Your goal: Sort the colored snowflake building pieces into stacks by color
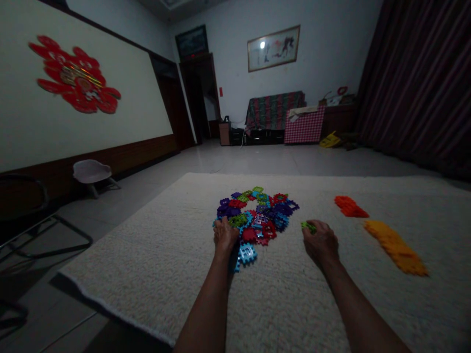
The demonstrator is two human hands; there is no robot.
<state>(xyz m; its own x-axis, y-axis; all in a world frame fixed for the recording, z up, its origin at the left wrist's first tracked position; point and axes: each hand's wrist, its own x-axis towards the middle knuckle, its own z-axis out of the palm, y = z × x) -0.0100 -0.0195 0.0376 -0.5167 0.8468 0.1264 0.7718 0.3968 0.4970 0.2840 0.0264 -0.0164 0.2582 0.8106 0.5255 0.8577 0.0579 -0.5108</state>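
Observation:
A mixed pile of toothed plastic building blocks [249,234] in blue, purple, red, green and light blue lies on the pale mat. At the pile's left edge is my left hand [225,236], its fingers bent down among the blocks. A bit of light blue shows beside those fingertips, but what they grip is hidden. To the right of the pile, my right hand [322,242] pinches a green building block [307,226] just over the mat. A light blue block [248,253] lies at the pile's near side.
Right of my right hand lie a group of orange-red blocks [351,206] and a longer row of yellow-orange blocks [396,247]. The mat [165,274] ends at left above a tiled floor. A small chair [91,172] and a metal-framed chair [55,235] stand there.

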